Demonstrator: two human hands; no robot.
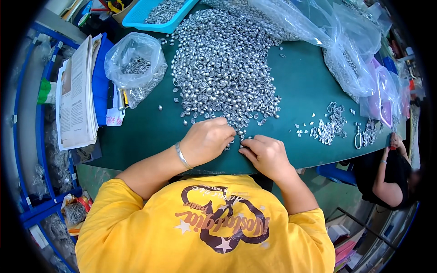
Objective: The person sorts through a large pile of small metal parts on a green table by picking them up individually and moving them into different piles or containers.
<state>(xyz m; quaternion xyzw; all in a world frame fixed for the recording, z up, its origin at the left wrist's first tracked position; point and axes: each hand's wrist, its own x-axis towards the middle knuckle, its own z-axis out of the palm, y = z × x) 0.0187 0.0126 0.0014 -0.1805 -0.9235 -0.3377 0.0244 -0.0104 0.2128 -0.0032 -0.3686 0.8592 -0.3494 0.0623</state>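
A person in a yellow T-shirt (205, 255) works small silver-grey domed metal pieces (223, 68) at a green table (300, 95), where they lie heaped in front of the torso, the heap narrowing to a thin trail between the two hands. The left hand (209, 139), a silver bracelet (182, 156) at its wrist, rests at the heap's near edge, fingers curled down to the pieces; whether its grip is closed on one cannot be told, as the fingertips are partly hidden. The right hand (269, 154) sits just beside the trail's end, thumb and forefinger drawn near each other by a tiny piece, though whether that grip holds it is too small to tell. Beyond the heap's left side stand an open clear plastic bag (129, 48) of metal parts and a light-blue tray (132, 19) of more. A stack of newspapers (75, 100) leans by a blue bin (102, 68) at far left. To the right lie silver rings (336, 117), near a large clear bag (357, 82), while a co-worker (387, 182) in black sits at the table's right end.
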